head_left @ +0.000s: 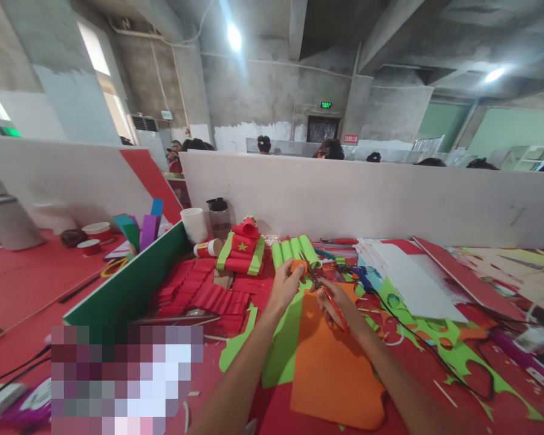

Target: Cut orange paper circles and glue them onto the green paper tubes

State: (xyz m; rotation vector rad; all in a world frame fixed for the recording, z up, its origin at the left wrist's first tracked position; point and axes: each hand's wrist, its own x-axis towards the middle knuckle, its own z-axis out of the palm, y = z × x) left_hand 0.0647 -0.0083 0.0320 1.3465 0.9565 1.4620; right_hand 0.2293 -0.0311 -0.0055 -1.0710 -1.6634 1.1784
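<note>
My left hand (284, 285) pinches a small orange paper piece (298, 266) above the table. My right hand (338, 304) is closed round red-handled scissors (324, 292), whose blades point up-left and meet the orange piece. Under both hands lies a large orange sheet (333, 362) on top of a green sheet (281, 350). Just behind the hands stand several green paper rolls (295, 249) and a red and green paper model with a yellow star (242, 249).
A pile of folded red paper strips (204, 293) lies at left beside a green board (127, 284). White sheets (410, 281) and green cut-out scraps (457, 350) cover the right. A white cup (194, 225) and a dark bottle (219, 217) stand by the white partition (367, 199). People sit beyond it.
</note>
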